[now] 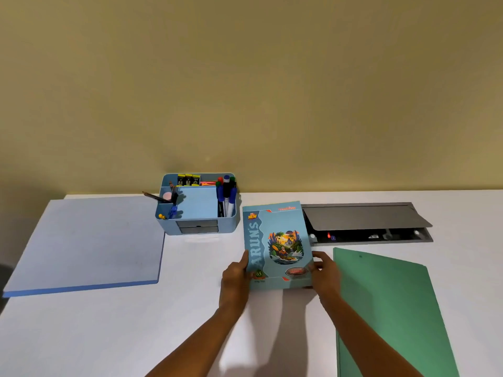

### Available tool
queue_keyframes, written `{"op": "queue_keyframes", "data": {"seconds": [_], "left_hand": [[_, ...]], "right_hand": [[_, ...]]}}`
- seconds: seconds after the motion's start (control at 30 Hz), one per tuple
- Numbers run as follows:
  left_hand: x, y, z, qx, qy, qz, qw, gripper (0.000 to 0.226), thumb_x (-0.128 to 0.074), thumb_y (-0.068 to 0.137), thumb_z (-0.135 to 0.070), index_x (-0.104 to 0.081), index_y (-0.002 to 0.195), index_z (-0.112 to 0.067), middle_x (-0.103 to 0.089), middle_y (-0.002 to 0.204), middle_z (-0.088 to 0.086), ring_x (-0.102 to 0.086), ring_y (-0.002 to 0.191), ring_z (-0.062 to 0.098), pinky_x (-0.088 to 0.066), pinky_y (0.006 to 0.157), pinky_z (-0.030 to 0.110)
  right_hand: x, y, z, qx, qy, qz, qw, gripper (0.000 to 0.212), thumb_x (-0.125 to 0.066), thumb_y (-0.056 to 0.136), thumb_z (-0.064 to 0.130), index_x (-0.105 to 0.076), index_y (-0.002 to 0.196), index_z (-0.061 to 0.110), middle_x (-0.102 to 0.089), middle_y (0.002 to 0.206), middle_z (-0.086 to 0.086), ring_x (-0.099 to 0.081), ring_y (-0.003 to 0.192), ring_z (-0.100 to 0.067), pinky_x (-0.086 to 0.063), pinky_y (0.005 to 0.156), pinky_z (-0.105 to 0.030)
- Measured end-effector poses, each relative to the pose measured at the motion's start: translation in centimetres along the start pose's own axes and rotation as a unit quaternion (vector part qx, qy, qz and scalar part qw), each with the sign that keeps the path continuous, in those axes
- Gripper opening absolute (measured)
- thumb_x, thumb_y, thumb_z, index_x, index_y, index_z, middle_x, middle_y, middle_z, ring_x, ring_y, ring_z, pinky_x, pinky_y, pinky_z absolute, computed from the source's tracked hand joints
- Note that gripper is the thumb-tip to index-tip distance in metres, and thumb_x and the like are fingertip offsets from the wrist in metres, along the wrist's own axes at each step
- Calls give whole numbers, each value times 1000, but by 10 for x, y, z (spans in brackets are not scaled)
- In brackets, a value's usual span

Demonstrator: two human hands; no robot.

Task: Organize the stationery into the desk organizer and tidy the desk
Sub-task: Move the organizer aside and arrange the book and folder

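A light-blue notebook with a picture cover is held at the desk's middle, its near end lifted off the white desk. My left hand grips its lower left edge and my right hand grips its lower right edge. Behind and to the left, against the wall, stands the blue desk organizer. It holds markers, a pencil, a pink eraser, small boxes, sticky notes and pins.
A large pale-blue board lies at the left. A green folder lies at the right front. Behind it, a grey cable hatch in the desk stands open. A yellow wall runs along the back.
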State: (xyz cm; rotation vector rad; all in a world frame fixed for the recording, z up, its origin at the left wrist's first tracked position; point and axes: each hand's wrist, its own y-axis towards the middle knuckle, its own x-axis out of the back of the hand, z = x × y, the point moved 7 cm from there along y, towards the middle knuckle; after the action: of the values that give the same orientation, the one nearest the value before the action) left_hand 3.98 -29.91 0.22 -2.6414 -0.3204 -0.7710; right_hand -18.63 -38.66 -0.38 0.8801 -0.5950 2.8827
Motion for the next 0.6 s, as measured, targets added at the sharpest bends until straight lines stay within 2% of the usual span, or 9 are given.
{"op": "queue_keyframes", "data": {"seconds": [0.07, 0.13, 0.27, 0.37, 0.43, 0.5, 0.53, 0.6], "left_hand": [[1, 6, -2, -8, 22, -16, 1000, 48, -50, 92, -8, -44, 137, -24, -62, 99, 8, -50, 81, 14, -32, 62, 7], [1, 15, -3, -10, 45, -17, 999, 49, -50, 95, -12, -40, 141, -22, -58, 105, 10, -50, 88, 15, -33, 69, 9], [0, 30, 2, -14, 91, 5, 996, 57, -53, 94, -23, -30, 146, -23, -46, 118, 9, -52, 106, 22, -43, 81, 21], [5, 32, 5, -26, 151, -18, 988, 59, -58, 89, -35, -34, 143, -26, -39, 132, 5, -45, 117, 23, -52, 86, 33], [4, 28, 5, -47, 217, -22, 975, 65, -59, 86, -44, -33, 143, -28, -37, 141, 5, -43, 122, 25, -47, 93, 33], [1, 24, 6, -60, 275, -23, 959, 74, -62, 81, -52, -31, 144, -29, -35, 147, 4, -40, 128, 26, -40, 100, 36], [1, 22, 6, -61, 298, -27, 952, 78, -66, 76, -55, -35, 142, -28, -39, 146, 4, -42, 128, 27, -42, 99, 38], [-1, 23, 6, -73, 311, -41, 947, 86, -78, 61, -56, -47, 134, -24, -54, 134, 5, -56, 116, 28, -50, 86, 41]], "right_hand": [[-4, 8, 7, 19, -29, -12, 999, 37, -46, 89, -8, -63, 112, 16, -70, 89, -11, -63, 73, -24, -52, 58, -32], [-8, 15, 14, 28, -43, -18, 999, 36, -48, 90, -6, -61, 118, 14, -69, 95, -12, -60, 75, -22, -45, 59, -26], [-14, 25, 26, 82, -74, -13, 994, 38, -59, 85, -6, -61, 120, 8, -66, 105, -16, -61, 90, -28, -49, 78, -31], [-15, 23, 26, 123, -101, -5, 987, 41, -66, 83, -1, -58, 123, 6, -59, 110, -16, -59, 94, -32, -47, 82, -32], [-17, 17, 20, 148, -118, 1, 982, 46, -67, 83, 1, -56, 127, 10, -55, 115, -15, -56, 99, -30, -47, 85, -32], [-21, 8, 11, 185, -146, 10, 972, 54, -67, 82, -1, -53, 131, 16, -51, 125, -12, -50, 112, -28, -42, 92, -29], [-24, 2, 8, 203, -157, 15, 966, 57, -68, 81, -2, -52, 132, 18, -47, 131, -12, -46, 119, -28, -41, 95, -29], [-29, -8, 4, 242, -174, 21, 954, 62, -69, 80, -1, -51, 134, 23, -39, 142, -14, -41, 128, -30, -42, 99, -36]]}}
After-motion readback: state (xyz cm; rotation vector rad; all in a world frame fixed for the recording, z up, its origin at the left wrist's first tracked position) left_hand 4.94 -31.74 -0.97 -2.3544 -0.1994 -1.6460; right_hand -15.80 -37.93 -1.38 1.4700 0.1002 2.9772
